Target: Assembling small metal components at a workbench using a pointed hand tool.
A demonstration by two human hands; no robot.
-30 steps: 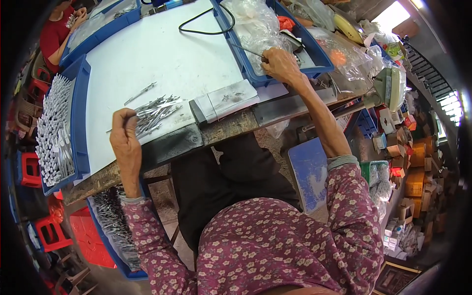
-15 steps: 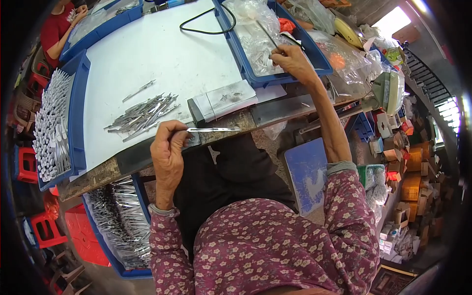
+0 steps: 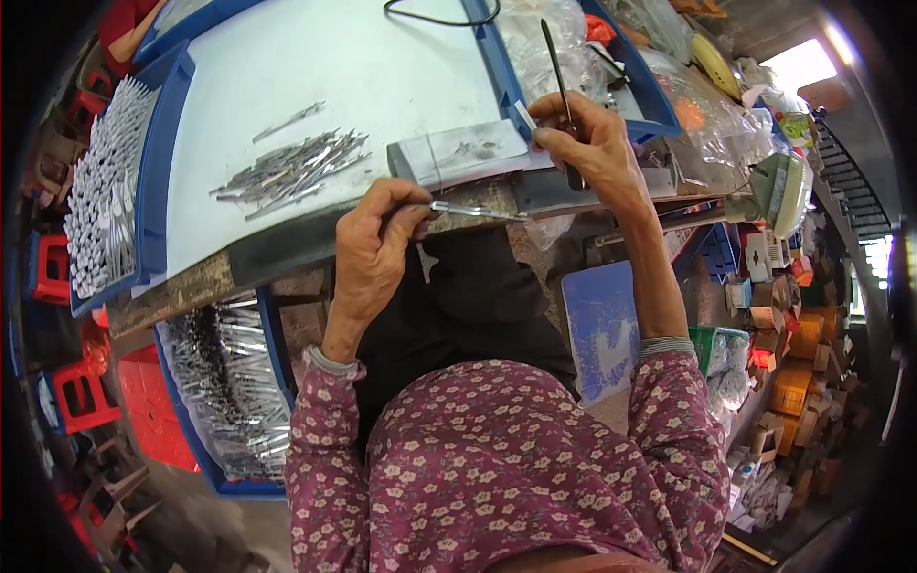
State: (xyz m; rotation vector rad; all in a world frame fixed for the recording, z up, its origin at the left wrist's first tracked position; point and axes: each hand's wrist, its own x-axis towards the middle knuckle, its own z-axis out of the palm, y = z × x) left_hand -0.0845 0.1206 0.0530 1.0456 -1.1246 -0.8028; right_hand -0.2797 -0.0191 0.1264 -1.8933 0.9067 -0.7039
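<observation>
Strip (image 3: 482,211), slender, silvery metal: pinched in bare left hand (image 3: 371,248), fingers curled, just body-side of white oblong block (image 3: 468,152). Slim dark tool (image 3: 556,72), small white tab (image 3: 524,116): gripped in half-closed bare right hand (image 3: 608,158), right of block.

1. Table (image 3: 181,292): white top, worn wooden edge.
2. Red stools (image 3: 94,419): left.
3. Floor (image 3: 196,506): grey, lower left.
4. Window (image 3: 800,65): brightly lit, upper right.
5. Light (image 3: 841,45): white strip beside window.
6. Railing (image 3: 853,179): dark, barred, far right.
</observation>
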